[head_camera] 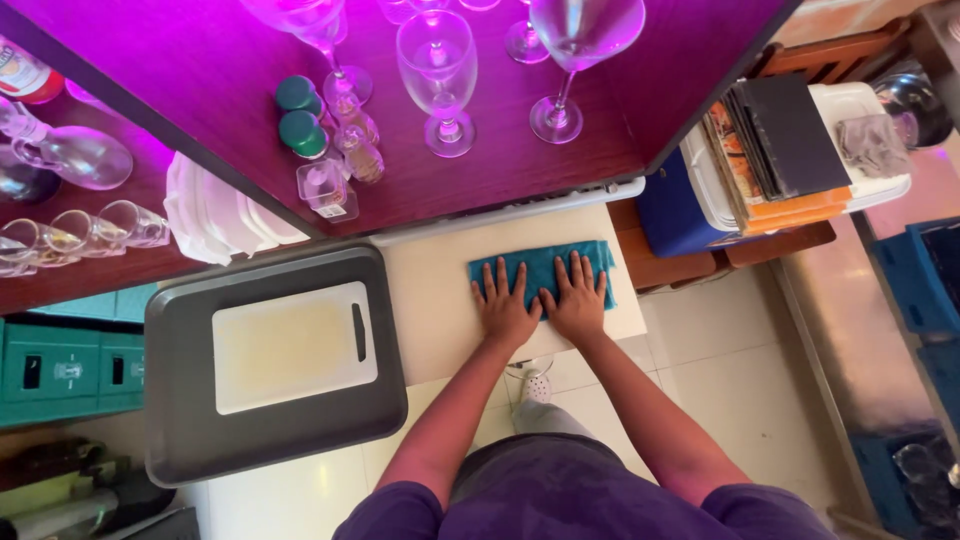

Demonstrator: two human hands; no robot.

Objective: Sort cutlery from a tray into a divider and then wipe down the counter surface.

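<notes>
A teal cloth [540, 258] lies flat on a white counter [432, 300]. My left hand [503, 302] and my right hand [578, 296] both press down on the cloth side by side, palms flat and fingers spread. Neither hand grips anything. The cloth's near part is hidden under my hands.
A grey tray [180, 400] holding a white cutting board [290, 345] sits left of the counter. Above, a dark shelf [560, 170] carries wine glasses [440, 70] and small green-capped bottles [305, 135]. White plates [215, 220] are stacked at left. A blue cooler [675, 215] stands at right.
</notes>
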